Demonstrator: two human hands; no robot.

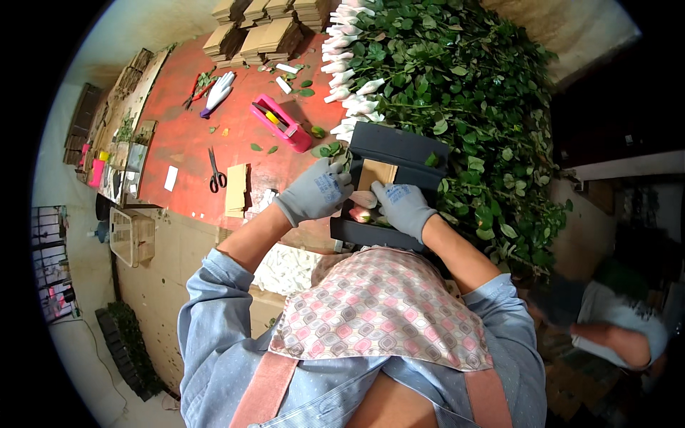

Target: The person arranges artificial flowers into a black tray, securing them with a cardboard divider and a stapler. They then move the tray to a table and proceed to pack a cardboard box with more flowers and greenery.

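Observation:
Both my hands wear grey gloves and meet over a dark, trough-shaped holder (401, 147). Between them is a white mesh sleeve (364, 199), just above a pink-and-cream rose bud (359, 214) lying in the holder. My left hand (315, 191), fingers curled, grips the sleeve's left side. My right hand (405, 208) pinches its right edge with the fingertips. A piece of brown cardboard (377, 173) lies in the holder behind the sleeve. How far the sleeve covers any bud is hidden by my hands.
Leafy rose stems (457, 93) with white-sleeved heads (342, 68) are piled at right. On the red table (175, 132) lie a pink dispenser-like object (292, 134), scissors (216, 171), red-handled pruners (200, 91), a white glove (220, 91) and cardboard stacks (271, 39). Another person (617, 324) is at lower right.

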